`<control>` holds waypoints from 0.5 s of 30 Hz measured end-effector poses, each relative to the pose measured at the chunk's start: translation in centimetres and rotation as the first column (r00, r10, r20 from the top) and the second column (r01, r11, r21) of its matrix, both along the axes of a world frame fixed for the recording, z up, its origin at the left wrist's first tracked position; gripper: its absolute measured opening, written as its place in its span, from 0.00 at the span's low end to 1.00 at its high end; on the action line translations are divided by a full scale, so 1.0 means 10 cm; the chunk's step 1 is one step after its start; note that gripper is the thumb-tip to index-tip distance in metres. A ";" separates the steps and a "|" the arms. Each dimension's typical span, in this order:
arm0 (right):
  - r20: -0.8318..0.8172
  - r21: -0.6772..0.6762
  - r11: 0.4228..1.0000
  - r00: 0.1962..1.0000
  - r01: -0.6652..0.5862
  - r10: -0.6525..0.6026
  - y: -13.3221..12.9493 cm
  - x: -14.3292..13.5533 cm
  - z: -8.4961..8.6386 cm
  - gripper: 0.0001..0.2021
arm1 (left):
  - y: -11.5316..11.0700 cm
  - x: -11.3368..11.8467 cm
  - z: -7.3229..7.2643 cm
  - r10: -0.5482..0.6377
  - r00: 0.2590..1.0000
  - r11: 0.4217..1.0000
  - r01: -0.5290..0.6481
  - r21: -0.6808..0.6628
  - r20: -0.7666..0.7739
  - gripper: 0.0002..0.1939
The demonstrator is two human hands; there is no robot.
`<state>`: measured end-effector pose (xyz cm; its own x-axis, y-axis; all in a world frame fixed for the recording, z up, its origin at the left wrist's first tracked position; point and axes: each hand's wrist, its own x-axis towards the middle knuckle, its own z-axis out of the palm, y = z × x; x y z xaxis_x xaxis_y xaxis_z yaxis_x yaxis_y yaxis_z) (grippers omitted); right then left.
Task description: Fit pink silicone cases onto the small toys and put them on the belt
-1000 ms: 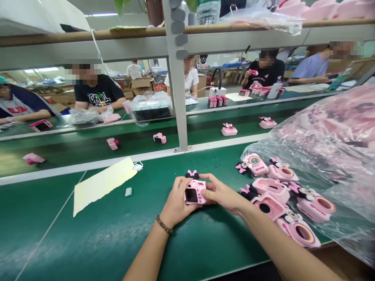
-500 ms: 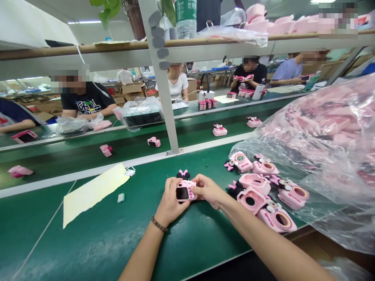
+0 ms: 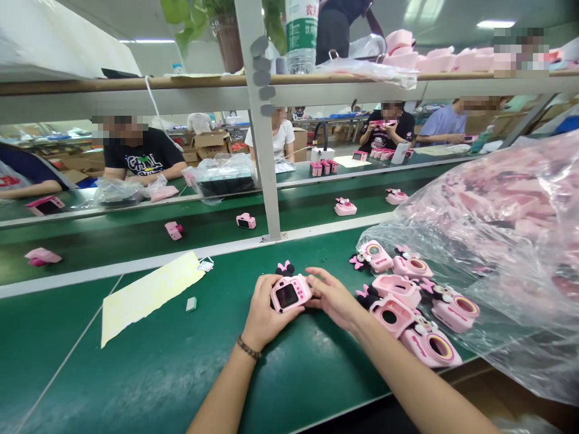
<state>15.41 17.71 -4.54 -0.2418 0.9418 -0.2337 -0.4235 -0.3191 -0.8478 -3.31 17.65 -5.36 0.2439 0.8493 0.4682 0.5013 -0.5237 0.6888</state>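
A pink toy camera with a dark screen and small pink buttons faces me above the green table. Black ears with a pink bow stick up behind it. My left hand grips its left side and lower edge, a braided bracelet on the wrist. At its right side my right hand has its fingertips on the edge, thumb and fingers closed round it. Several pink camera covers with mouse figures lie in a pile right of my right hand.
A yellow sheet and a small green-white block lie left. A large plastic bag of pink parts fills the right. Beyond a metal post, toy cameras rest on a green belt; several people sit across.
My right thumb has lifted off the camera's button side and the right fingers have opened somewhat. The camera is tilted slightly more. The whole view has shifted a little.
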 end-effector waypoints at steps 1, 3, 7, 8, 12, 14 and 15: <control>-0.094 -0.043 0.999 0.995 -0.026 0.022 -0.04 -0.05 -0.03 0.24 | -0.02 0.01 0.02 0.001 0.999 1.000 -0.002 0.016 0.038 0.31; -0.269 -0.114 0.981 0.956 -0.155 0.119 -0.11 -0.18 -0.07 0.28 | -0.06 0.03 0.04 -0.009 0.995 1.000 0.006 0.029 0.096 0.32; -0.228 -0.082 0.972 0.953 -0.222 0.198 -0.07 -0.30 -0.02 0.32 | -0.08 0.05 -0.02 0.049 0.992 0.997 -0.055 0.050 0.115 0.32; -0.120 -0.049 0.969 0.965 -0.241 0.234 -0.01 -0.27 0.04 0.30 | -0.07 0.05 -0.05 0.081 0.991 0.994 -0.088 0.058 0.105 0.32; 0.690 0.028 0.879 0.645 -0.477 0.328 0.51 0.06 0.43 0.21 | -0.04 0.09 -0.17 0.148 0.988 0.989 -0.149 0.019 0.036 0.32; 0.957 0.002 0.875 0.254 -0.485 0.138 0.93 0.23 0.63 0.20 | -0.03 0.11 -0.20 0.154 0.988 0.988 -0.154 -0.008 -0.003 0.32; 0.993 -0.015 0.901 0.098 -0.434 0.063 1.18 0.30 0.71 0.19 | -0.02 0.11 -0.21 0.152 0.988 0.988 -0.153 -0.019 -0.024 0.31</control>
